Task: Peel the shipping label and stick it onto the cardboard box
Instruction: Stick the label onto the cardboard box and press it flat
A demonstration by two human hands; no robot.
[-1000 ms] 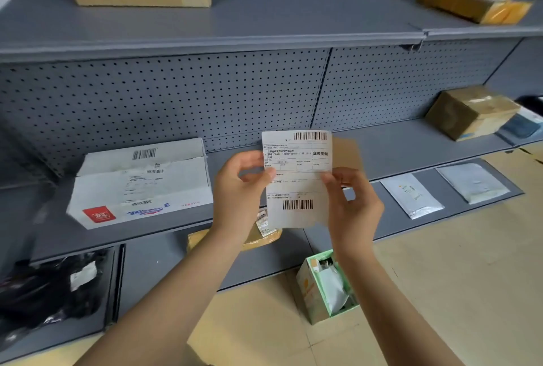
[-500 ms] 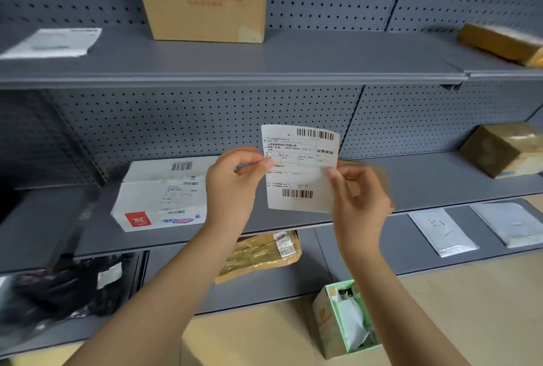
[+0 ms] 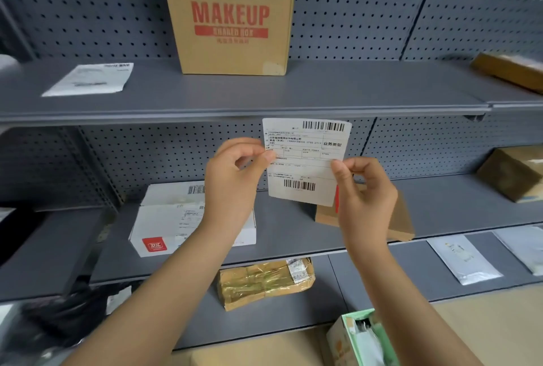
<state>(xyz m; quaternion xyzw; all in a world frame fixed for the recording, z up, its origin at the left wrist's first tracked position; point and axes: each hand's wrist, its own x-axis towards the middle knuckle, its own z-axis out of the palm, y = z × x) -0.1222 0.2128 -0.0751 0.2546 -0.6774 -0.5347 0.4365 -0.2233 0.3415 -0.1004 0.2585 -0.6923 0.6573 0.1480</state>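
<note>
I hold a white shipping label (image 3: 305, 160) with two barcodes upright in front of the shelves. My left hand (image 3: 232, 186) pinches its left edge between thumb and fingers. Thumb and fingers of my right hand (image 3: 364, 198) pinch its right edge lower down. A brown cardboard box (image 3: 232, 17) printed MAKEUP in red stands upright on the upper shelf, above and left of the label. A flatter brown cardboard box (image 3: 402, 218) lies on the middle shelf behind my right hand, mostly hidden.
A white box (image 3: 164, 227) sits on the middle shelf at left. A tape-wrapped parcel (image 3: 264, 280) lies on the low shelf. A green carton (image 3: 358, 339) stands on the floor. Brown parcels (image 3: 511, 174) and white mailers (image 3: 464, 260) lie at right; a paper sheet (image 3: 88, 79) lies upper left.
The view has tilted up, so the MAKEUP box on the upper shelf is fully in sight. Both hands have kept hold of the label, raising it toward the upper shelf's edge.
</note>
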